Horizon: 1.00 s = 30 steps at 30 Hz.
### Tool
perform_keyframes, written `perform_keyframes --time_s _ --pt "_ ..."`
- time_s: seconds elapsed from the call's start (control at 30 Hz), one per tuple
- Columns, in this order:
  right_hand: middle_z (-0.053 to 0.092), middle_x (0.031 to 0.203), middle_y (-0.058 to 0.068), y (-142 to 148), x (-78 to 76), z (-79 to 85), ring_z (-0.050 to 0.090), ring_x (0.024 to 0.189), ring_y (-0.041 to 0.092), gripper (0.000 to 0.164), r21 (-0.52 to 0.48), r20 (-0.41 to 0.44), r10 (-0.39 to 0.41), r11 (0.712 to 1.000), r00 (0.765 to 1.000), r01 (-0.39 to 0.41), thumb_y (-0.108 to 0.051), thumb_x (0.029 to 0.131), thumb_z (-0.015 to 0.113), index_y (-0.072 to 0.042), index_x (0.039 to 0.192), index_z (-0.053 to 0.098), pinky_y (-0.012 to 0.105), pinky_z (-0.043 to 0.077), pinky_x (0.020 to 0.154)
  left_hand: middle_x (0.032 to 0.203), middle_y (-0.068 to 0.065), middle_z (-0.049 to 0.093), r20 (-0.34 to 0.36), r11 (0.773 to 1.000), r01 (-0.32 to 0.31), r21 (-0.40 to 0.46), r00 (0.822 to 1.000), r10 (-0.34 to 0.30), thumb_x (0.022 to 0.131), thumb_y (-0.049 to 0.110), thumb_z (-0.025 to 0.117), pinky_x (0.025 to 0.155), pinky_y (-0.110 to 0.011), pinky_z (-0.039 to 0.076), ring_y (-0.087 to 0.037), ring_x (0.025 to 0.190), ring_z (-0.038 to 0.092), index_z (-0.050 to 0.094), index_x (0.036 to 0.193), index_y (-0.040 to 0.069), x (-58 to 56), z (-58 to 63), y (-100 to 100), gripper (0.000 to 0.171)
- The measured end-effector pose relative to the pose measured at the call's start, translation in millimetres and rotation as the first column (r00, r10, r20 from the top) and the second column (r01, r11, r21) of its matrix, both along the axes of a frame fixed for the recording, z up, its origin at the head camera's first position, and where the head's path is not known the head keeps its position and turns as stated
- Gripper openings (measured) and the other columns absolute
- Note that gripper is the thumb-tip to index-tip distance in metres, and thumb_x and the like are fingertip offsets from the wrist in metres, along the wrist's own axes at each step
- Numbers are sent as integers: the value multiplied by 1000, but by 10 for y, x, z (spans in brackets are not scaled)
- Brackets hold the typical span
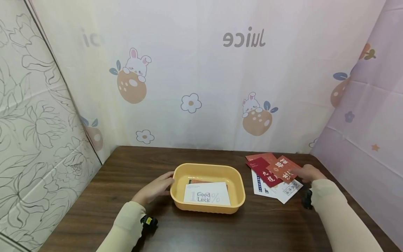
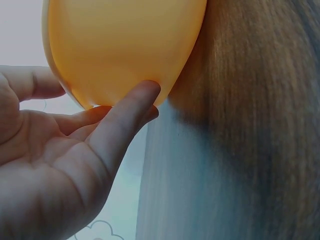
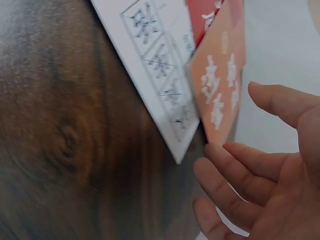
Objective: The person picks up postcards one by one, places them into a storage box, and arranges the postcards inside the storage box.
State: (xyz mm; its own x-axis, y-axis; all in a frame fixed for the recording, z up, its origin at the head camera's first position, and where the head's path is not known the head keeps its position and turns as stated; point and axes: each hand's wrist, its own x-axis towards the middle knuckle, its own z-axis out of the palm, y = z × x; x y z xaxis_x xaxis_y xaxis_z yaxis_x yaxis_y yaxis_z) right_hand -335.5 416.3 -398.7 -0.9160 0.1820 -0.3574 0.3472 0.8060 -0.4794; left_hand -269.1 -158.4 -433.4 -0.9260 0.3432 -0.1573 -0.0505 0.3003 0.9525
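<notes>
My left hand [image 1: 154, 189] holds the left end of a yellow plastic basin [image 1: 207, 209]. In the left wrist view, one finger lies across the outer wall and others pass behind it. Inside the basin lie a white card printed "Good Luck" [image 1: 206, 192] and, mostly hidden below it, an orange-red card [image 1: 198, 181]. To the right, my right hand [image 1: 308, 172] reaches an orange-red envelope [image 1: 280, 170] with white characters. A fingertip meets its corner in the right wrist view, while the thumb [image 3: 275, 102] stays apart from it.
Under the orange-red envelope, a dark red envelope [image 1: 262, 171], another red one [image 1: 267, 157] and white printed cards [image 1: 289, 190] overlap on the brown wooden table [image 1: 135, 161]. Patterned curtains [image 1: 195, 70] stand behind and at both sides.
</notes>
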Motion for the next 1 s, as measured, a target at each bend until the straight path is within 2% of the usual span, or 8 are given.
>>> perform_keyframes --time_s 0.17,0.37,0.5,0.6,0.8,1.0 --pt "46 117 47 16 27 -124 51 106 57 88 6 -41 -37 999 998 37 -44 95 57 31 130 26 65 47 86 149 -20 44 0 1000 8 -3 1000 -8 106 22 41 98 -53 50 -35 130 50 38 151 3 5 4 0 50" --pt "45 118 46 -47 39 -212 51 102 53 88 -7 -120 -90 996 989 90 -46 94 58 30 128 30 63 50 85 150 -19 44 10 1000 -19 -8 1000 19 105 23 43 98 -53 49 -35 130 50 38 152 3 21 10 -1 51" --pt "49 111 42 -99 31 -277 55 95 48 87 -63 -128 -134 990 983 127 -48 94 58 27 129 32 57 54 79 150 -20 44 11 1000 -27 -6 1000 27 105 22 43 98 -53 49 -36 130 49 38 151 2 29 14 -1 50" --pt "49 111 40 -141 22 -298 54 96 48 88 -79 -119 -164 985 979 156 -51 94 58 25 131 32 56 54 78 150 -20 43 10 1000 -22 -2 1000 22 105 22 43 98 -53 49 -36 131 49 38 151 1 28 14 -6 51" --pt "39 115 44 -235 -53 -317 37 106 54 101 20 -116 -175 984 978 179 -62 90 58 25 134 30 63 43 92 151 -20 42 11 1000 -15 -2 1000 15 106 23 43 98 -51 50 -35 130 50 36 153 2 13 12 -19 52" --pt "37 113 42 -302 -53 -364 36 107 55 105 75 -114 -234 967 965 244 -65 82 67 20 135 34 66 41 94 150 -20 42 11 1000 -11 0 1000 11 106 23 43 99 -52 49 -35 130 50 37 152 2 26 23 0 51"
